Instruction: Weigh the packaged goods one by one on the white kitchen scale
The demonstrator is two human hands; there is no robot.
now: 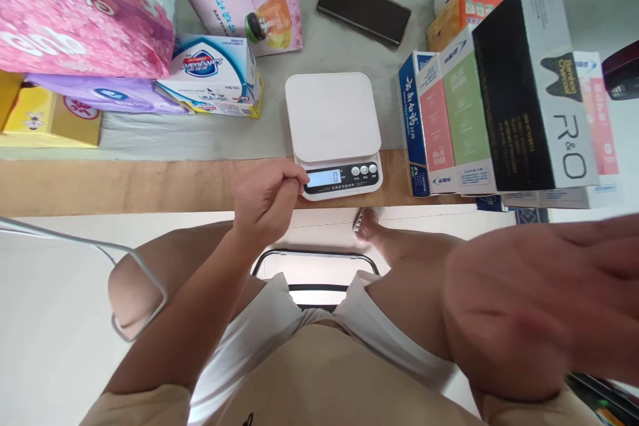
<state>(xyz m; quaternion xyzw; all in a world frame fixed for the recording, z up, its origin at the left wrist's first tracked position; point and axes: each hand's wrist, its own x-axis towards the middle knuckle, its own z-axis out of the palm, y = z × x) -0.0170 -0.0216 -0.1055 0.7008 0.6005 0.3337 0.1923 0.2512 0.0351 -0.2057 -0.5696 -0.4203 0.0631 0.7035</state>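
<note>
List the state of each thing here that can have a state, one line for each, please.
Scale: on, display lit, platform bare.
Phone: screen dark, lying flat.
Left hand: fingers curled, touching the scale's front left corner, holding nothing.
Right hand: open, blurred, off the table, holding nothing.
Toothpaste boxes: closed, side by side.
Black box: closed, on top of the toothpaste boxes.
Soap box: closed.

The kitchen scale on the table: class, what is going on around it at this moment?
A seated person's left hand rests curled against the front edge of a white kitchen scale, by its lit display; nothing lies on the platform. The right hand hangs blurred near the camera, holding nothing visible. Toothpaste boxes stand to the right of the scale, a soap box to its left, and a phone lies behind it.
</note>
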